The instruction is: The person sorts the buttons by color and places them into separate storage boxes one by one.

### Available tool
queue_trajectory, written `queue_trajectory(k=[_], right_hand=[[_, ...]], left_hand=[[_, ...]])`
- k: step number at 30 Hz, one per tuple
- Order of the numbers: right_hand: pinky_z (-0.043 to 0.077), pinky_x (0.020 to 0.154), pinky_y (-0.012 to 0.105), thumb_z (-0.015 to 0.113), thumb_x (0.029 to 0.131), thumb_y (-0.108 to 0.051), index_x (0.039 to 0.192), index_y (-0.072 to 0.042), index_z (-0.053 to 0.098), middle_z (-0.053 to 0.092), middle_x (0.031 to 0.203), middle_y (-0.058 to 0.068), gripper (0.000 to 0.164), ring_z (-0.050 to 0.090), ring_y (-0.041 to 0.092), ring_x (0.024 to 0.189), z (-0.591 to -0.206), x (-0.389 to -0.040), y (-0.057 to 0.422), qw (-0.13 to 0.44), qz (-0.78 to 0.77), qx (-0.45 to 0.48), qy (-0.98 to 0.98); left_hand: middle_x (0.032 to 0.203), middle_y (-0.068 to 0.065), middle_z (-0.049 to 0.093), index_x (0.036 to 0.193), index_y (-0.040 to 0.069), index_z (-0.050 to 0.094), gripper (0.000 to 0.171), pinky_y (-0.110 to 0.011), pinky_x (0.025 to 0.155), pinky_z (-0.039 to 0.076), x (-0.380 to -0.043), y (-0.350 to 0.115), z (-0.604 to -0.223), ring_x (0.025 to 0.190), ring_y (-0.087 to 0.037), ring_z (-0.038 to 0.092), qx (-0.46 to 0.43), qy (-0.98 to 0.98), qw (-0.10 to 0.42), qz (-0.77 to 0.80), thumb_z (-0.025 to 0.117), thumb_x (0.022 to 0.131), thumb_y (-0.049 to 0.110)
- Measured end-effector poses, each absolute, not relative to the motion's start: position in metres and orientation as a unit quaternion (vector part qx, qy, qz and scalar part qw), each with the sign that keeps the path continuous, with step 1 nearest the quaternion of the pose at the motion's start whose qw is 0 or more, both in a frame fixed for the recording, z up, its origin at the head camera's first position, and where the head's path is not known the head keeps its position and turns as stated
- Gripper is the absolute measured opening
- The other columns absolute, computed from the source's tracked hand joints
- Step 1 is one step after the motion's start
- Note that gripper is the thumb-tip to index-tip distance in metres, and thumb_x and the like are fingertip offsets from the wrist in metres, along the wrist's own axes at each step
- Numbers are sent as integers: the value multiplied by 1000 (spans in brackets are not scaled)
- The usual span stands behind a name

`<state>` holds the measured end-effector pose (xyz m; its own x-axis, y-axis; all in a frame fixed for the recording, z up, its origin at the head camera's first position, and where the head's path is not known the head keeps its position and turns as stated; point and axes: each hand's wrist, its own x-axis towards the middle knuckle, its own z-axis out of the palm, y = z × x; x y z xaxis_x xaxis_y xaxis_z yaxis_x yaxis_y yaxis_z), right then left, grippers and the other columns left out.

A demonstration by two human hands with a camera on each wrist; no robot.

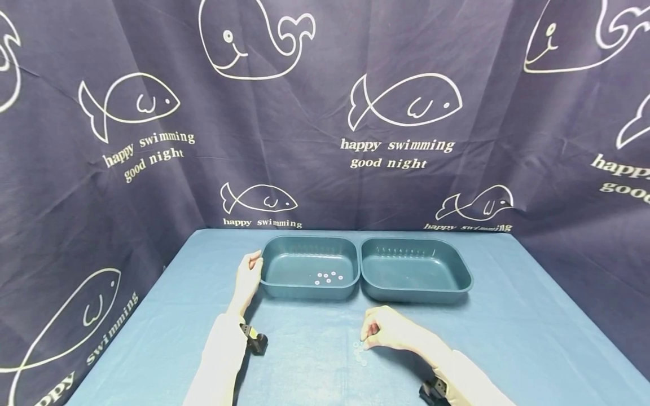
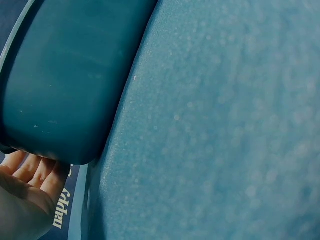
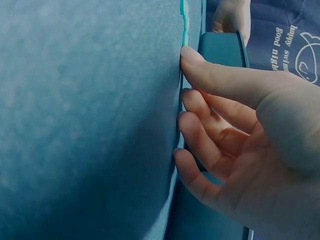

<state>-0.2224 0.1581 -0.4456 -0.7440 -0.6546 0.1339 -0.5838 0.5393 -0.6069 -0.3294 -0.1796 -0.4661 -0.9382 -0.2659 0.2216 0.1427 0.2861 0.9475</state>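
My left hand (image 1: 249,274) holds the left end of the left blue-green plastic bin (image 1: 310,292). In the left wrist view, the fingers (image 2: 41,172) bend against that bin's end wall. Several small pale discs (image 1: 328,281) lie on the bin floor, toward its right side. My right hand (image 1: 388,328) is low over the table, its fingers curled, with thumb and forefinger tips down at a small cluster of translucent discs (image 1: 360,355). The thumb (image 3: 220,75) hides the forefinger tip in the right wrist view, so whether a disc is pinched there cannot be seen.
A second blue-green bin (image 1: 416,294) stands right beside the first, their ends close together. Both are on a light blue cloth-covered table (image 1: 299,355). Dark curtains (image 1: 325,113) with white fish drawings hang behind and at both sides.
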Motion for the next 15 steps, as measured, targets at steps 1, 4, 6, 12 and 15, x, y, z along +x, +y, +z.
queue_trajectory(k=[1, 4, 6, 12, 15], right_hand=[[42, 58, 14, 76, 67, -4, 70, -8, 68, 54, 67, -3, 10, 45, -6, 61, -446, -222, 158, 59, -328, -349, 876], [41, 57, 14, 75, 69, -6, 69, -9, 66, 53, 67, -5, 10, 44, -6, 61, -447, -222, 158, 63, -331, -343, 877], [41, 58, 14, 75, 70, -8, 69, -9, 65, 52, 67, -6, 10, 44, -6, 61, -448, -222, 159, 60, -329, -349, 875], [39, 58, 12, 71, 77, -10, 70, -11, 65, 52, 67, -8, 9, 41, -7, 63, -449, -223, 161, 27, -315, -391, 864], [38, 58, 12, 68, 79, -10, 72, -11, 65, 52, 67, -8, 8, 41, -7, 64, -449, -223, 162, 18, -308, -408, 859]], left_hand=[[127, -26, 55, 125, -4, 51, 33, -46, 100, 40, -329, -180, -466, 118, -36, 52, 40, -784, 171, -595, 48, 95, 8], [128, -26, 54, 126, -3, 51, 33, -46, 102, 39, -329, -180, -467, 120, -36, 51, 40, -786, 168, -594, 48, 95, 9], [128, -26, 54, 126, -3, 51, 33, -47, 102, 39, -328, -180, -467, 121, -36, 51, 41, -787, 166, -592, 48, 95, 9], [128, -26, 54, 126, -3, 51, 33, -47, 103, 38, -329, -180, -466, 121, -36, 51, 39, -785, 168, -595, 48, 95, 9], [128, -27, 54, 126, -4, 50, 33, -47, 102, 38, -329, -180, -466, 120, -37, 51, 38, -784, 168, -597, 47, 95, 8]])
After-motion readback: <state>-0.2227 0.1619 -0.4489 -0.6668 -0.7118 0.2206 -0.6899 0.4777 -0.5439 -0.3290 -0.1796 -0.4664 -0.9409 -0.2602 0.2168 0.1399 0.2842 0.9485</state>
